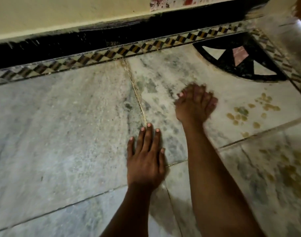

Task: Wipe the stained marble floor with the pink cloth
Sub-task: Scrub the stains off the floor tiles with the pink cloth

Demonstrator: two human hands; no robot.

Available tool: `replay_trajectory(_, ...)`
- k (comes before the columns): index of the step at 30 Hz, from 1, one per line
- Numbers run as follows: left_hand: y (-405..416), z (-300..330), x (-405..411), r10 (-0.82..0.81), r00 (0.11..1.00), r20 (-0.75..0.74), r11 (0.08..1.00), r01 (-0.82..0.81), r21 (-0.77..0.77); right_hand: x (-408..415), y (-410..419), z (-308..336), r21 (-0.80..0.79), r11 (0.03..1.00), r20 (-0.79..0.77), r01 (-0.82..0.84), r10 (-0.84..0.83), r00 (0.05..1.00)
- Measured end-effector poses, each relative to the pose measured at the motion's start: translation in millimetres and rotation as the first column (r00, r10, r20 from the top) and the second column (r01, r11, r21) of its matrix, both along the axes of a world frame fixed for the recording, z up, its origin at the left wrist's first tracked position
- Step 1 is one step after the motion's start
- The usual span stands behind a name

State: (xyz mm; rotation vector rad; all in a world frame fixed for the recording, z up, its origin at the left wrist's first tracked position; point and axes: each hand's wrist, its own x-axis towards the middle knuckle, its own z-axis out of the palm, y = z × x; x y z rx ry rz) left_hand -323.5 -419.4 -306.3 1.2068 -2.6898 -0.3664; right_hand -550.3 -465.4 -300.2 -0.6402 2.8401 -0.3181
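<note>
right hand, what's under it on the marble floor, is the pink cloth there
The blurred right hand lies on the grey-veined white marble floor, fingers curled. No pink cloth shows around it; anything beneath the palm is hidden. Yellowish-brown stain spots lie just to its right, uncovered.

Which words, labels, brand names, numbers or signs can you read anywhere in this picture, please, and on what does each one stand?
None: no readable text shows in the head view.
The marble floor bears only stains and veining.
The patterned border strip is a checker of dark and yellow shapes, not letters.
The wall carries red splashes near its top, no writing.
Neither the left hand nor the right hand holds anything printed.
</note>
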Motion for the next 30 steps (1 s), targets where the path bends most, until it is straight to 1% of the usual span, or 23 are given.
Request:
replay_trajectory(1,-1,-1,0,-0.002,1.000,0.002,1.000,0.002,0.004,2,-7,2,0.019,0.988,0.001,-0.155,0.155,0.988)
replay_trajectory(3,0,0,1,-0.002,1.000,0.006,1.000,0.002,0.021,13,12,2,0.025,0.907,-0.026,-0.421,0.421,0.907)
replay_trajectory(4,0,1,0,-0.003,1.000,0.013,1.000,0.003,0.026,21,35,0,0.032,0.878,-0.061,-0.477,0.478,0.876)
replay_trajectory(5,0,1,0,-0.003,1.000,0.015,0.999,0.002,0.033,25,59,-2,0.036,0.875,-0.099,-0.482,0.483,0.870)
replay_trajectory(6,-1,1,-1,-0.006,1.000,0.017,0.999,0.006,0.036,22,77,-4,0.038,0.899,-0.132,-0.437,0.438,0.889)
replay_trajectory(7,-1,0,0,-0.010,1.000,0.021,0.999,0.009,0.040,13,85,-3,0.042,0.938,-0.135,-0.344,0.347,0.928)
replay_trajectory(9,-1,0,0,-0.009,1.000,0.024,0.999,0.008,0.049,-15,64,0,0.025,0.995,-0.091,-0.094,0.096,0.991)
replay_trajectory(10,-2,-1,0,-0.013,0.999,0.031,0.999,0.011,0.052,-30,41,3,0.008,1.000,-0.060,0.021,-0.021,0.998)
replay_trajectory(11,-1,-2,1,-0.013,0.999,0.032,0.999,0.011,0.049,-45,14,2,0.004,0.997,-0.042,0.083,-0.083,0.996)
replay_trajectory(12,-1,-3,-1,-0.007,1.000,0.025,0.999,0.006,0.036,-59,-16,3,0.001,0.997,-0.030,0.075,-0.075,0.997)
replay_trajectory(13,0,-4,0,-0.003,1.000,0.024,1.000,0.002,0.026,-66,-40,4,0.024,1.000,-0.011,0.008,-0.008,1.000)
replay_trajectory(15,-2,-4,1,-0.011,1.000,0.020,1.000,0.010,0.023,-60,-64,7,0.062,0.966,-0.004,-0.249,0.250,0.968)
replay_trajectory(17,-1,-2,0,0.000,1.000,0.018,1.000,0.000,0.025,-36,-41,7,0.065,0.849,-0.035,-0.525,0.527,0.849)
replay_trajectory(18,0,-2,0,0.001,1.000,0.024,1.000,-0.001,0.029,-25,-15,4,0.051,0.802,-0.067,-0.596,0.598,0.799)
replay_trajectory(19,0,0,-1,0.000,1.000,0.022,0.999,-0.001,0.035,-19,14,0,0.042,0.786,-0.103,-0.616,0.617,0.780)
replay_trajectory(20,0,2,-1,-0.001,1.000,0.019,0.999,0.000,0.036,-21,35,-3,0.055,0.818,-0.152,-0.572,0.573,0.805)
replay_trajectory(22,-1,1,-1,0.006,1.000,0.024,0.999,-0.007,0.044,-47,34,-4,0.091,0.924,-0.150,-0.371,0.381,0.912)
replay_trajectory(24,0,2,-2,0.005,0.999,0.039,0.999,-0.007,0.046,-78,-8,5,0.087,0.990,-0.038,-0.112,0.115,0.993)
replay_trajectory(25,0,1,-2,0.002,0.999,0.038,0.999,-0.004,0.042,-93,-35,7,0.075,0.997,-0.007,-0.029,0.030,1.000)
replay_trajectory(26,0,1,-1,0.002,0.999,0.036,0.999,-0.004,0.039,-100,-61,8,0.075,0.997,0.005,-0.017,0.017,1.000)
replay_trajectory(27,-1,0,-1,0.002,1.000,0.029,0.999,-0.003,0.032,-100,-83,8,0.079,0.994,-0.001,-0.075,0.075,0.997)
replay_trajectory(28,-2,0,-2,0.000,1.000,0.025,1.000,-0.001,0.026,-94,-97,7,0.085,0.977,-0.018,-0.193,0.195,0.981)
replay_trajectory(30,-2,1,-2,-0.001,1.000,0.025,1.000,0.001,0.030,-68,-100,7,0.087,0.867,-0.047,-0.491,0.496,0.867)
